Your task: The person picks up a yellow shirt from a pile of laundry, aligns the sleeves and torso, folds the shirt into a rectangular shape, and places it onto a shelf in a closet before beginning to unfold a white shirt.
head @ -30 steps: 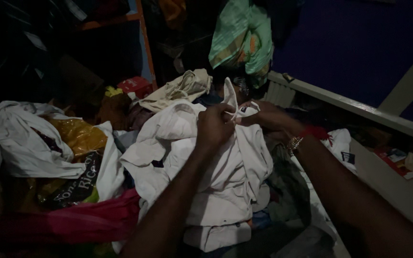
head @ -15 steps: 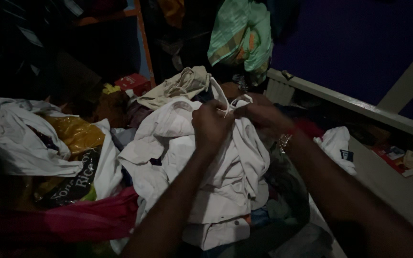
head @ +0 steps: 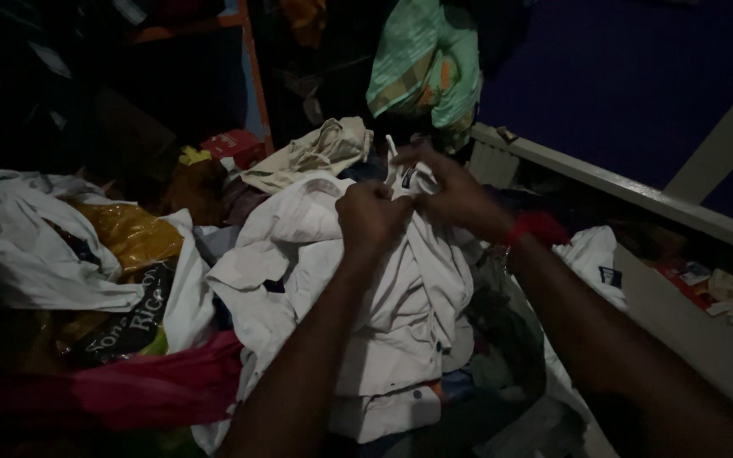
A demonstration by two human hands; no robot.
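A crumpled white garment (head: 392, 314) lies on top of a heap of clothes in a dim room. My left hand (head: 370, 218) is closed around a bunched part of its cloth near the top. My right hand (head: 453, 192), with a red band at the wrist, pinches a thin white strip of the same garment (head: 400, 174) just beside the left hand. The two hands nearly touch. The garment's lower part hangs down between my forearms.
A white cloth (head: 27, 246) and a yellow plastic bag (head: 129, 233) lie at the left, a pink cloth (head: 146, 390) below them. A green checked cloth (head: 426, 64) hangs at the back. A beige cloth (head: 316, 148) and a red box (head: 232, 146) lie behind. A pale ledge (head: 638, 199) runs along the right.
Both hands have stayed on the white garment's strip. The right hand has shifted up and left, closer to the left hand, and the raised strip has dropped lower.
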